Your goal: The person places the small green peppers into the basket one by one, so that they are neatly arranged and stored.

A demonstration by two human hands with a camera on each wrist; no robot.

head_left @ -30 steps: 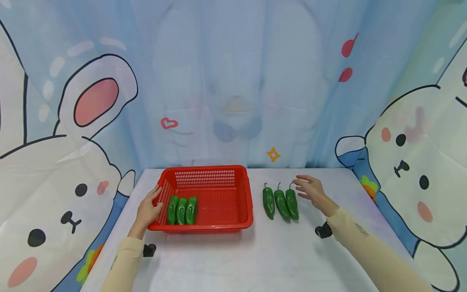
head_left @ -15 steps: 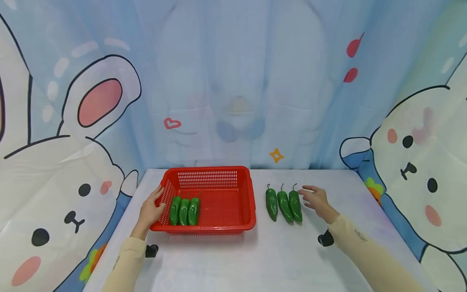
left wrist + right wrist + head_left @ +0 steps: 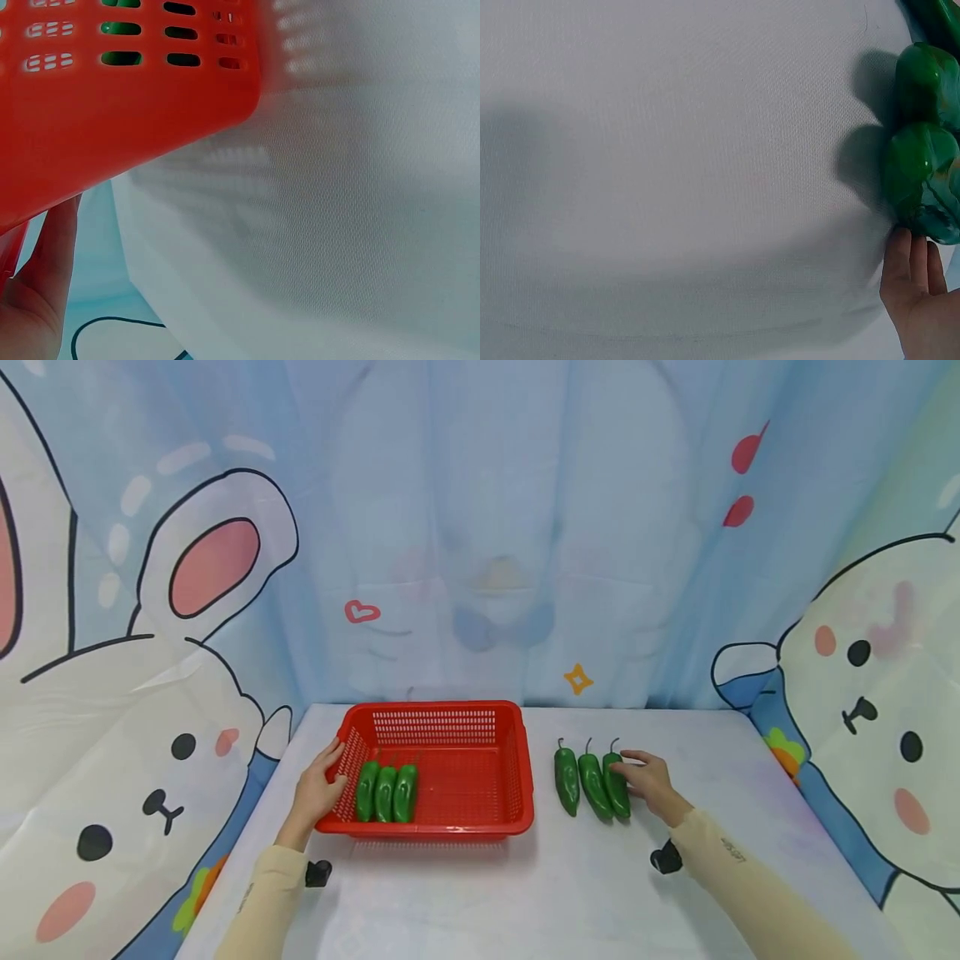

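A: How far is the work, as you judge it?

B: About half, I think. Three peppers (image 3: 386,792) lie side by side in the left part of the red basket (image 3: 465,832), at the lower middle of the head view. Three more peppers (image 3: 592,783) lie in a row on the white surface (image 3: 487,893), just to the right of the basket, so these seem to be left.

A: And the hands?

B: The left hand (image 3: 318,789) rests on the left wall of the basket with fingers laid along it; its grip looks relaxed, not pinching. The right hand (image 3: 651,781) touches the rightmost pepper of the row. Its fingers reach onto the pepper, but I cannot tell if they really close round it. In the right wrist view the fingertips (image 3: 900,247) are just under a pepper (image 3: 924,180), at the right edge.

A: Any writing or brand?

B: Only small dark marks on the sleeves (image 3: 731,852), too small to read. The backdrop has cartoon rabbits, no words.
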